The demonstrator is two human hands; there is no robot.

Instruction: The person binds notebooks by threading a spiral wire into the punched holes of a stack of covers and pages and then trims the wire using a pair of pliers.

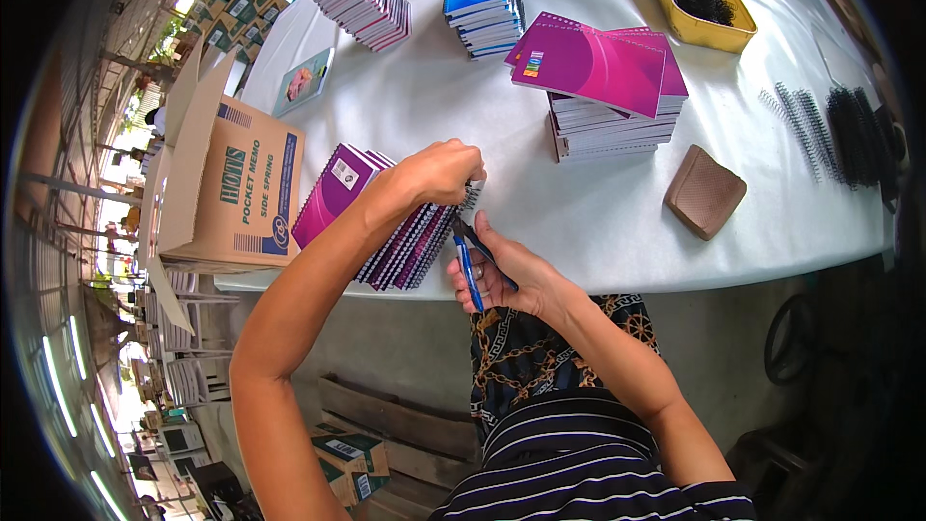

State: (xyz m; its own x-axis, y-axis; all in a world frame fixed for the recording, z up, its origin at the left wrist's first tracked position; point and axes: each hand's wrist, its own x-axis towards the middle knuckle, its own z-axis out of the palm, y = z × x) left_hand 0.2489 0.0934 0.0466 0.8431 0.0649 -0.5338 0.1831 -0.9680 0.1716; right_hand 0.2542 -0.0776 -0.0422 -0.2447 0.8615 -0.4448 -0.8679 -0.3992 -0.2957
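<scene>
left of the right hand [511, 275], wrapped round blue-handled pliers [469, 270], purple spiral-bound notebooks [326, 198] lie by the table's [588, 241] near edge, coiled spines [431, 246] slanting away rightward to the nearer, curled left hand [439, 174], whose hold i cannot tell.

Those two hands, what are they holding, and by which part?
The right hand holds blue-and-black pliers by the handles. The left hand is curled by purple spiral-bound notebooks; its hold can't be told.

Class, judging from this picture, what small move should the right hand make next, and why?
Probably squeeze the blue-handled pliers on the dark spiral coil: the right hand holds them with handles spread, nose close to the coil, near the left hand.
</scene>
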